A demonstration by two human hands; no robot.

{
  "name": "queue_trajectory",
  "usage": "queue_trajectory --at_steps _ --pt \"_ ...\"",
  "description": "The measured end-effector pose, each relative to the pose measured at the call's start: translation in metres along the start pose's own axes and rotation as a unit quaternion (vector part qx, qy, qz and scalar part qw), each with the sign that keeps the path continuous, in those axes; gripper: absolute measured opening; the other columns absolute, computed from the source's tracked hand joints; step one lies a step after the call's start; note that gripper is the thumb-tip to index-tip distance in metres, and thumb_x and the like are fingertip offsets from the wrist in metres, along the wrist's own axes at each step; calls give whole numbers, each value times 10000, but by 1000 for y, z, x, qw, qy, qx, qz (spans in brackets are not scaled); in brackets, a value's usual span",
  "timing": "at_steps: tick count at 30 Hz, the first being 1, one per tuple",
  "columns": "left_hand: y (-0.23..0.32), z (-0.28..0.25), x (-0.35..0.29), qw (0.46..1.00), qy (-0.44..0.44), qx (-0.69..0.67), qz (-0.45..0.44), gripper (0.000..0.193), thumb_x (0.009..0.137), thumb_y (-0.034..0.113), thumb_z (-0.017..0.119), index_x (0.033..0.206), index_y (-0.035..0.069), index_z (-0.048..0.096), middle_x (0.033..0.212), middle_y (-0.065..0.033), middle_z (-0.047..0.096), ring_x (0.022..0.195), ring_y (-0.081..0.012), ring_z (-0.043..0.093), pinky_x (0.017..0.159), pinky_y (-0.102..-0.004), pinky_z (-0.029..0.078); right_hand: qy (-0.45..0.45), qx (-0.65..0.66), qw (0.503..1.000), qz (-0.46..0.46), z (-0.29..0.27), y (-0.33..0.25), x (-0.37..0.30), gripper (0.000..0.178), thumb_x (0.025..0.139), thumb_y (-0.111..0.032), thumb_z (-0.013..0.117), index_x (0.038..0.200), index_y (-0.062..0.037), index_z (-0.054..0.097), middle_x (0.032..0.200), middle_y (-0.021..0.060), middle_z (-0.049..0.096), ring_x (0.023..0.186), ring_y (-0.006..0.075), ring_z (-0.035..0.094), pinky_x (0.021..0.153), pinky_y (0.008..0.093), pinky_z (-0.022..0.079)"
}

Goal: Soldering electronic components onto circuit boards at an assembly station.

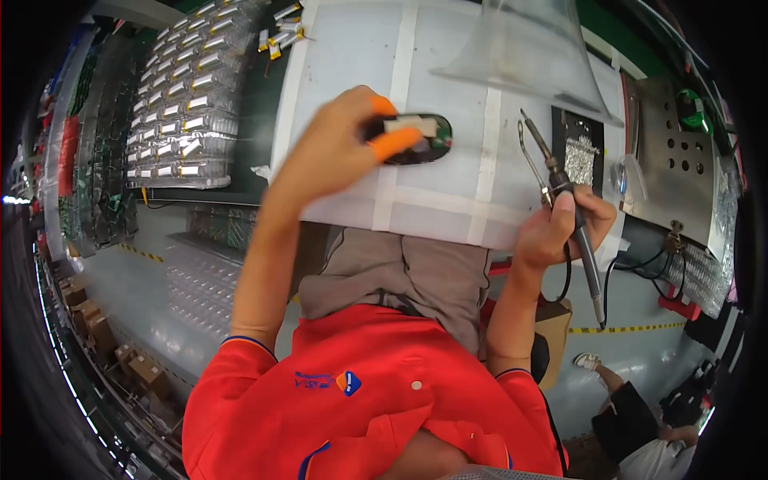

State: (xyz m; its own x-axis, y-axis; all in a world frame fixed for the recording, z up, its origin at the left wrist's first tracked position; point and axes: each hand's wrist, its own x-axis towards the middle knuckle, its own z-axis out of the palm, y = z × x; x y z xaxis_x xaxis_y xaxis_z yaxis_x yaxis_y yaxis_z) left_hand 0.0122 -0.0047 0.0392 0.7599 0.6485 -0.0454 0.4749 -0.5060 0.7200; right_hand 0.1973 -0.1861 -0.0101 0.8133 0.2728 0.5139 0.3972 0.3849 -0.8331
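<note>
My left hand [344, 148], with orange finger cots on the fingertips, presses on a small black oval circuit board [420, 138] lying on the white work mat [448, 48]. My right hand [560, 228] grips a soldering iron [560, 180] like a pen, its tip pointing up and away, well to the right of the board. A thin wire piece [530, 160] runs alongside the iron's tip. A cable hangs from the iron's handle past the table edge.
A black pad with silvery wire wool [582, 158] lies right of the iron. A clear fume hood [532, 48] stands at the back. Trays of silver cells [184, 104] fill the left. A perforated metal box [676, 160] stands at right. Another person's arm [632, 400] shows lower right.
</note>
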Motion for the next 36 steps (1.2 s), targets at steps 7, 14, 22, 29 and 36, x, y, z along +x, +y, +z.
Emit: queue_trajectory --at_steps 7,14,22,29,36 --pt "2 23 -8 976 93 96 175 491 742 237 827 1117 -19 640 1006 -135 583 932 -318 551 818 -404 450 -17 -18 1000 -12 -1 -1 2 166 817 -42 579 939 -19 469 732 67 482 638 104 426 606 236 381" --pt "-12 8 12 970 149 125 149 458 793 164 776 1196 25 608 1128 -143 593 1068 -343 562 915 -389 474 5 -25 1000 -1 6 -4 1 144 802 -26 558 913 -18 467 745 77 482 640 112 424 605 229 373" --pt "-89 -70 79 950 206 234 -27 201 819 28 683 1017 35 715 1057 -126 626 963 -305 620 844 -384 500 -2 -20 1000 3 5 -3 3 150 820 -35 561 923 -25 452 721 68 465 637 100 397 606 232 363" --pt "-79 -61 67 936 235 259 45 166 813 71 731 972 27 715 1011 -96 629 829 -251 629 746 -364 519 -24 -13 1000 12 3 -3 2 168 832 -53 581 944 -32 458 735 60 475 655 102 409 620 240 376" --pt "-90 -62 55 949 250 186 -47 196 838 76 718 1018 5 692 913 -117 700 826 -221 683 754 -322 548 -28 -16 999 13 4 -2 2 165 835 -52 582 945 -29 462 737 57 469 664 107 414 630 247 379"
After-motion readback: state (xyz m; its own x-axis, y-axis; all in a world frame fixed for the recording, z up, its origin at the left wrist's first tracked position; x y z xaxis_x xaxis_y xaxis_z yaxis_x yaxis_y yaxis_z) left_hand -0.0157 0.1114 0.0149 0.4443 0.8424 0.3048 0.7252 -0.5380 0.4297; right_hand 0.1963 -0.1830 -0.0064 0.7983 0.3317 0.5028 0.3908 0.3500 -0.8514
